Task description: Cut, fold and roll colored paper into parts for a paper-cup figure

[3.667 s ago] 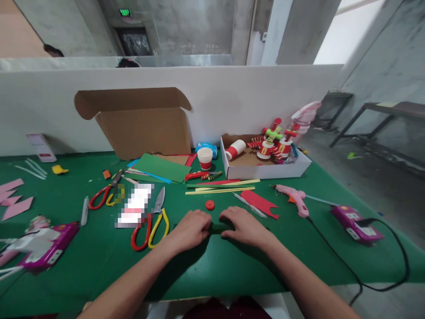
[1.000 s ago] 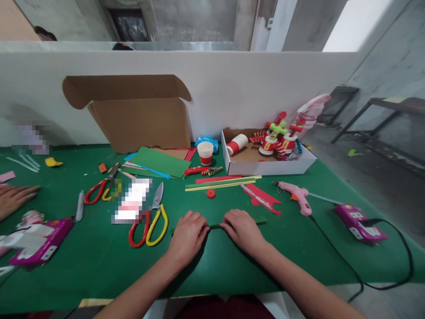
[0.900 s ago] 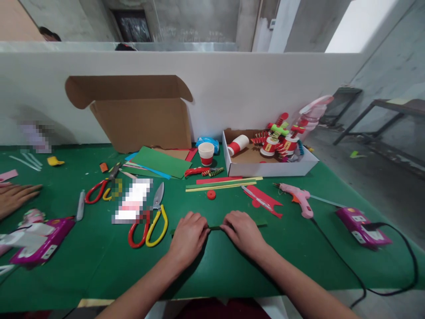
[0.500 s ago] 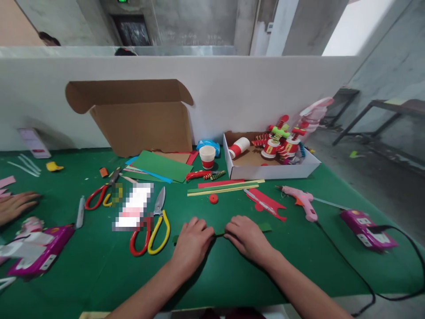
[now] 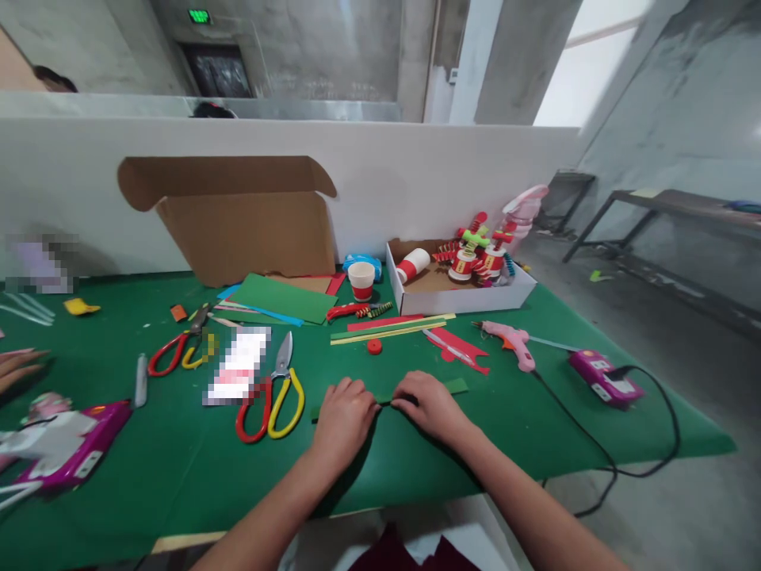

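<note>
A narrow green paper strip (image 5: 455, 386) lies flat on the green table cover (image 5: 178, 468) near the front edge. My left hand (image 5: 343, 418) pinches it at its left part, fingers curled down. My right hand (image 5: 429, 405) pinches it just to the right, so the two thumbs almost meet over the strip. The strip's ends stick out past both hands. Red-and-yellow scissors (image 5: 270, 401) lie just left of my left hand.
A small red disc (image 5: 374, 346), yellow and red paper strips (image 5: 392, 327) and a red cut-out (image 5: 456, 350) lie beyond my hands. A pink glue gun (image 5: 512, 344) and its cable sit right. A white box (image 5: 460, 297) of paper-cup figures, an open carton (image 5: 250, 226) and another person's fingers (image 5: 15, 366) are around.
My hands have stayed pinched on the green strip, shifting slightly along it. The camera has swung a little, showing more of the table's right end. The other person's hand has drawn back left.
</note>
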### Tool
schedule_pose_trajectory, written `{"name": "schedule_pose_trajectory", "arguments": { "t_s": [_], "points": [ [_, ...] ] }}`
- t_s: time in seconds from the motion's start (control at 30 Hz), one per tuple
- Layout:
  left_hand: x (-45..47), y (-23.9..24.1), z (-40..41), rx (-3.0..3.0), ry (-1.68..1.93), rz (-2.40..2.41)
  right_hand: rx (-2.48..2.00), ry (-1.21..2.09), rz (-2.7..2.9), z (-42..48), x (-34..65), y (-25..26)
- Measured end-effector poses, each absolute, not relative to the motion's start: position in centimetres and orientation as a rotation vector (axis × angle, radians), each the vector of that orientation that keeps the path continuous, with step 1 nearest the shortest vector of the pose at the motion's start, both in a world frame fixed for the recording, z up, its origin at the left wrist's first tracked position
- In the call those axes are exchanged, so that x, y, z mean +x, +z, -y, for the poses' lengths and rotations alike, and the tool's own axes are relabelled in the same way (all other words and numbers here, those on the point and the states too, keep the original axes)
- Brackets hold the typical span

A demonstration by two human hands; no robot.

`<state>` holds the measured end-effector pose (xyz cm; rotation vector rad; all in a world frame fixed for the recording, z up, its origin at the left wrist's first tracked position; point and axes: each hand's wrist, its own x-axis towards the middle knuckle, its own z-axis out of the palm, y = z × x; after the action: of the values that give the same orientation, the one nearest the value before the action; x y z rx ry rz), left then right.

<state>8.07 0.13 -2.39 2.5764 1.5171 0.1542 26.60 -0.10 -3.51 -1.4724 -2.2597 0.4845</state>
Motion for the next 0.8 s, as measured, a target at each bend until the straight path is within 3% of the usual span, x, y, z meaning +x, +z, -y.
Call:
{"name": "schedule_pose_trajectory", "arguments": {
  "t_s": [0.27, 0.8],
  "points": [
    [8.8, -2.5, 0.1, 2.401, 0.281, -1.590, -1.561, 0.537, 2.221, -0.1, 26.2, -3.4],
    [9.4, -2.3, -0.4, 2.420, 0.128, -1.721, -1.770, 0.584, 2.320, -1.3, 25.9, -1.8]
  ]
}}
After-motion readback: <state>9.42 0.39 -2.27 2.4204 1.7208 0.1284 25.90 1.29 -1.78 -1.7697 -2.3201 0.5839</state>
